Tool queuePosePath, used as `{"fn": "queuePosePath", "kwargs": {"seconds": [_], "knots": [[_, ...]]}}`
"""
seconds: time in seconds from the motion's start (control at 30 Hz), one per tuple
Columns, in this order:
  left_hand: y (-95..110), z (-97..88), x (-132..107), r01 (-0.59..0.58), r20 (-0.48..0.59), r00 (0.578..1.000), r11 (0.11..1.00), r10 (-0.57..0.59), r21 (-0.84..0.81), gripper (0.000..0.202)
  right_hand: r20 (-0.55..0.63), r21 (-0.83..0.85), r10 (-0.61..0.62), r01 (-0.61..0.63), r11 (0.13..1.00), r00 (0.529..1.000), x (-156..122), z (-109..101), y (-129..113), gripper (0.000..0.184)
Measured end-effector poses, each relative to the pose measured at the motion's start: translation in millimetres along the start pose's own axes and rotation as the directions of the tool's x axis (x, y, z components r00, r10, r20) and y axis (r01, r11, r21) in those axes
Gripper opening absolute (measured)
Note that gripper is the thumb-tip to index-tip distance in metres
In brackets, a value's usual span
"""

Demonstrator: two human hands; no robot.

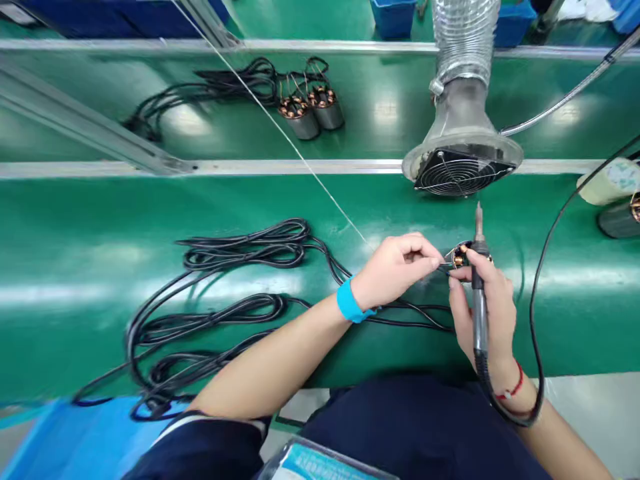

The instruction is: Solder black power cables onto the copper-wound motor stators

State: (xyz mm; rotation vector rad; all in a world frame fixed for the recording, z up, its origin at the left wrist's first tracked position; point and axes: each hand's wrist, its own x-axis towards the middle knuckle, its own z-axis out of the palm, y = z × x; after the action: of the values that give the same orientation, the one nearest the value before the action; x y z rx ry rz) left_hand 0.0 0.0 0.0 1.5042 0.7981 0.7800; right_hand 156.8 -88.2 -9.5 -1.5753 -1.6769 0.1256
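My left hand [400, 267], with a blue band at its wrist, is closed in a pinch beside a motor stator [459, 259] with copper windings. A thin, pale solder wire [300, 157] slants down from the upper left into this hand. My right hand [487, 300] holds a soldering iron [480, 313], its tip pointing away from me, past the stator. The thumb and fingers of that hand also reach to a dark lead at the stator's near side. Both hands partly hide the stator, and the exact joint cannot be made out.
Coiled black power cords [240, 253] lie at left on the green bench [75, 233]. A fume extractor hood [463, 153] hangs just beyond the iron tip. Two stators [300, 120] with cords stand behind the rail; another stator [620, 219] is at right. The iron's cable [537, 287] loops beside my right arm.
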Motion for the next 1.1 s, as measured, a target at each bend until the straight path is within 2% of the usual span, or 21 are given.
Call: {"fn": "queuePosePath", "kwargs": {"seconds": [0.07, 0.17, 0.37, 0.57, 0.73, 0.83, 0.9, 1.0, 1.1], "knots": [[2, -0.8, 0, -0.149, 0.008, 0.989, 0.986, 0.148, 0.072, 0.012, -0.011, 0.099, 0.030, -0.028, 0.995, 0.999, 0, 0, -2, 0.046], [2, -2.9, -1, -0.325, 0.061, 0.946, 0.925, 0.319, 0.195, 0.011, -0.028, 0.220, 0.064, -0.056, 0.974, 0.998, 2, 0, -6, 0.048], [-1, -5.6, -2, -0.505, 0.187, 0.863, 0.778, 0.470, 0.375, 0.011, -0.044, 0.311, 0.072, -0.055, 0.949, 0.996, 8, 4, -8, 0.045], [1, -2.7, -2, -0.529, 0.175, 0.846, 0.746, 0.504, 0.405, 0.012, -0.031, 0.218, 0.049, -0.041, 0.975, 0.998, 5, 3, 2, 0.044], [2, -0.7, -3, -0.450, 0.130, 0.890, 0.791, 0.438, 0.414, 0.013, -0.027, 0.015, 0.029, -0.028, 0.999, 0.999, 2, 0, 4, 0.042], [2, -0.2, -3, -0.421, 0.106, 0.904, 0.814, 0.415, 0.401, 0.012, -0.007, -0.157, -0.008, 0.007, 0.988, 1.000, 0, 0, -1, 0.039], [3, -0.2, -3, -0.402, 0.099, 0.912, 0.825, 0.397, 0.396, 0.012, 0.012, -0.206, -0.014, 0.016, 0.978, 1.000, -1, 1, -5, 0.037], [3, -0.1, -3, -0.380, 0.093, 0.923, 0.837, 0.375, 0.393, 0.012, 0.017, -0.152, 0.004, -0.002, 0.988, 1.000, -3, 3, -7, 0.037], [4, 0.4, -3, -0.392, 0.091, 0.917, 0.833, 0.388, 0.391, 0.012, 0.008, 0.021, 0.057, -0.057, 0.998, 0.998, -4, 3, -5, 0.039]]}}
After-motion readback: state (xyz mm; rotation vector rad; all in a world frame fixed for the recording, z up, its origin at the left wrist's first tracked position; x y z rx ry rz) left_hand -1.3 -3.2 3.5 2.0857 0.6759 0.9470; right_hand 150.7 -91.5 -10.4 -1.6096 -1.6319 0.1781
